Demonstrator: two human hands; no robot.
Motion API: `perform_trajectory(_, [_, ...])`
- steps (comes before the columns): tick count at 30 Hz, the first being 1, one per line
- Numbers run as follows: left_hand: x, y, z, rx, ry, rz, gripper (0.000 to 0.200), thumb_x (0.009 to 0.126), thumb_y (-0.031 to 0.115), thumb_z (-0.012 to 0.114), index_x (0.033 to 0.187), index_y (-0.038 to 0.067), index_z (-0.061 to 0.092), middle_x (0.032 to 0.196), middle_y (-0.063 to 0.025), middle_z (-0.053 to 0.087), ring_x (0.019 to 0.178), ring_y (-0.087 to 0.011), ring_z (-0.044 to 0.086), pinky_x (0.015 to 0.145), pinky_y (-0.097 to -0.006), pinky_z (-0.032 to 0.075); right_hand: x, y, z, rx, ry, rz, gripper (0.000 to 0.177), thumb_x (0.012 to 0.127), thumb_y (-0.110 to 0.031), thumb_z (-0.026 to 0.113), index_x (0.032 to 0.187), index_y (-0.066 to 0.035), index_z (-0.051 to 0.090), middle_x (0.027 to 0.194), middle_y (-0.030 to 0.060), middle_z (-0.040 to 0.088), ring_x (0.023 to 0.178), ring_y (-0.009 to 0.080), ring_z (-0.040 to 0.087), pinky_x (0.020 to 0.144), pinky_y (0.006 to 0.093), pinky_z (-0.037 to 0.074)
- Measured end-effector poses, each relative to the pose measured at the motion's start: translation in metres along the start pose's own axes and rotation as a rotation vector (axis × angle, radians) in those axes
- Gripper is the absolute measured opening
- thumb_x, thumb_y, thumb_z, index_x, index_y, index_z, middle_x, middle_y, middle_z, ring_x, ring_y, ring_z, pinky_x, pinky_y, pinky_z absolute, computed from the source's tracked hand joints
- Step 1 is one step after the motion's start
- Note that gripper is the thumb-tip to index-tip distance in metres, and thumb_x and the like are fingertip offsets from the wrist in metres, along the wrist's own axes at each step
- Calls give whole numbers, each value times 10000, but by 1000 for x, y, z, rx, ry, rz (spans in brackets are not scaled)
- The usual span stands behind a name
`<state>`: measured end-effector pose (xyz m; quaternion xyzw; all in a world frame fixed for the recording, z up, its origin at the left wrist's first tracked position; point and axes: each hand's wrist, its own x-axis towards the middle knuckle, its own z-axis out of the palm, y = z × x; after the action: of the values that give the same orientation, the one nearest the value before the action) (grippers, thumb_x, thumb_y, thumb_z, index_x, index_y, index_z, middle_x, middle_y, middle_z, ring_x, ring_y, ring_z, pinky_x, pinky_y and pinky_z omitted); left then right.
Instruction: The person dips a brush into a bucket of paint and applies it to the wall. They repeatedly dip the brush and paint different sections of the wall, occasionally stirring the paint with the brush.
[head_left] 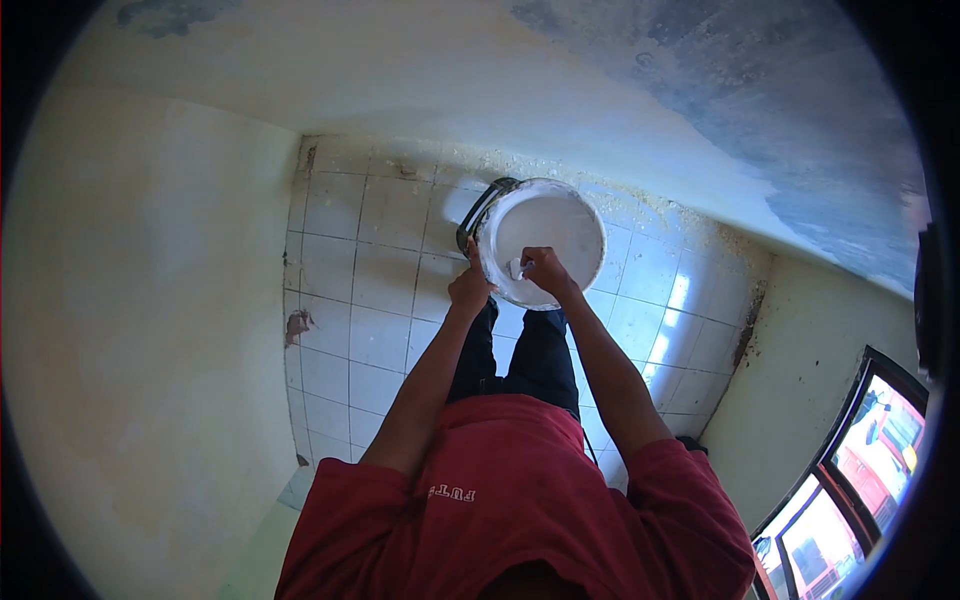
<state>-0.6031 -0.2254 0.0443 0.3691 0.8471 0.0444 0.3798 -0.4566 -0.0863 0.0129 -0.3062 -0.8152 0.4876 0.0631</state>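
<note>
A round white bucket (pixel 598 262) with a smeared rim stands before me, with a pale, whitish material (pixel 560 222) inside. My left hand (pixel 471 286) grips its near left rim, fingers closed on the edge. Over the near part of the opening, my right hand (pixel 546 270) is closed around a small tool (pixel 516 268) coated in white. The coating and the fingers hide what kind of tool it is. A dark curved frame (pixel 478 208) shows at the bucket's left side; most of it is hidden.
White floor tiles (pixel 385 280) with stains lie around my legs (pixel 535 360). A wall (pixel 150 300) rises on the left. The wall ahead (pixel 720 110) has grey-blue patches. At the lower right is a dark-framed window (pixel 830 490).
</note>
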Motion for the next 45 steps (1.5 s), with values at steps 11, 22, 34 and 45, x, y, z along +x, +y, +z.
perform_trajectory(11, [-1, 2, 2, -20, -4, -26, 1269, 705, 290, 809, 1498, 195, -177, 946, -202, 688, 809, -367, 684, 688, -473, 512, 6, -3, -20, 95, -33, -16, 198, 613, 53, 714, 789, -12, 651, 758, 145, 672, 773, 280, 679, 708, 361, 528])
perform_trajectory(22, [3, -3, 8, -37, 7, -8, 1265, 710, 294, 806, 1498, 193, -178, 947, -204, 688, 810, -367, 684, 687, -478, 511, -20, 7, -30, 769, 280, 672, 188, 906, -98, 599, 922, 89, 584, 691, 200, 659, 551, 278, 683, 485, 326, 591])
perform_trajectory(34, [4, -4, 9, -24, -1, 7, 1270, 724, 318, 796, 1485, 166, -210, 928, -214, 688, 801, -380, 683, 684, -479, 518, -9, 21, -15, 800, 122, 836, 183, 879, -99, 602, 946, 71, 585, 709, 188, 667, 556, 257, 683, 483, 316, 578])
perform_trajectory(45, [5, -8, -13, -206, -65, 20, 1120, 755, 236, 738, 1514, 143, -81, 1070, -292, 636, 945, -452, 637, 832, -505, 506, -31, -17, -23, 432, 310, 396, 139, 803, -22, 713, 790, 71, 611, 742, 177, 682, 632, 219, 697, 555, 302, 587])
